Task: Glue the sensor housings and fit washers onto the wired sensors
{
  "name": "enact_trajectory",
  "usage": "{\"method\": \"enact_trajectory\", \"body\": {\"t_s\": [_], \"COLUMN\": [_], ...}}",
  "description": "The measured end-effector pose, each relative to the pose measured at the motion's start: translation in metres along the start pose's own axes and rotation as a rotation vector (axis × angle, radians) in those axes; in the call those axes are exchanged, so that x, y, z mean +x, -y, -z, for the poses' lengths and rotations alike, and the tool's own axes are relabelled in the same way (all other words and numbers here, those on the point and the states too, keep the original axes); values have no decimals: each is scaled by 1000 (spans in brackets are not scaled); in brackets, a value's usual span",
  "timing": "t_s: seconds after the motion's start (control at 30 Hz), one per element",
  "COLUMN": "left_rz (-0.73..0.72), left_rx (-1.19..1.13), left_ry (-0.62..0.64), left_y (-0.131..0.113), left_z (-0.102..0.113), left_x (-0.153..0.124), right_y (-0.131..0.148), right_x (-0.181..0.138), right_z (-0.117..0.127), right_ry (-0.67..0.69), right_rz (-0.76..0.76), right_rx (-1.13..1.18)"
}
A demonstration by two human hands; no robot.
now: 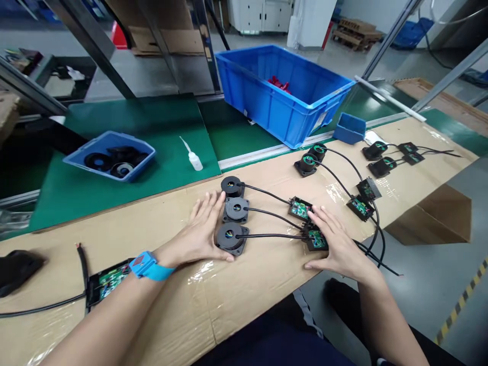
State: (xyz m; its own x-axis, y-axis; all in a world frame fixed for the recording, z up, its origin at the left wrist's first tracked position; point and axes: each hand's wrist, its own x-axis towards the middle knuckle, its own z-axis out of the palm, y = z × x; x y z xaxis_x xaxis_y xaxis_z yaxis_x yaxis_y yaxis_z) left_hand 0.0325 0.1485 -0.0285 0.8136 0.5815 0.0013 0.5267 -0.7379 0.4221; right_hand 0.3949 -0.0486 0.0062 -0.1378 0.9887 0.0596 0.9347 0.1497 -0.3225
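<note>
Three round black parts lie in a row on the cardboard-covered bench (244,284): one at the back (232,186), one in the middle (236,209), one in front (231,237). A black cable joins each to a small green circuit board (300,209). My left hand (198,231), with a blue wristband, lies flat and open against the left side of the round parts. My right hand (337,244) lies flat and open beside the front circuit board (317,239), fingers touching it.
More cabled sets (310,160) lie further right. A large blue bin (282,91) stands behind on the green belt, with a small blue bin (349,128) beside it. A blue tray of black rings (110,156) and a white squeeze bottle (194,158) sit left. Another board (109,280) lies by my left forearm.
</note>
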Motion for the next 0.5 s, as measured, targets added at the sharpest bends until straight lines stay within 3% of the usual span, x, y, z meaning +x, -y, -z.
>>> {"method": "enact_trajectory", "body": {"t_s": [0.2,0.37,0.5], "left_rz": [-56,-57,-53], "left_rx": [79,64,68], "left_ry": [70,204,268], "left_y": [13,12,7], "left_z": [2,17,28], "left_x": [18,58,103], "right_y": [5,11,7], "right_x": [5,-3,8], "right_z": [-1,-22,-31], "right_ry": [8,-191,-305], "right_rz": [56,-60,-184], "right_rx": [-1,-180,-278]}}
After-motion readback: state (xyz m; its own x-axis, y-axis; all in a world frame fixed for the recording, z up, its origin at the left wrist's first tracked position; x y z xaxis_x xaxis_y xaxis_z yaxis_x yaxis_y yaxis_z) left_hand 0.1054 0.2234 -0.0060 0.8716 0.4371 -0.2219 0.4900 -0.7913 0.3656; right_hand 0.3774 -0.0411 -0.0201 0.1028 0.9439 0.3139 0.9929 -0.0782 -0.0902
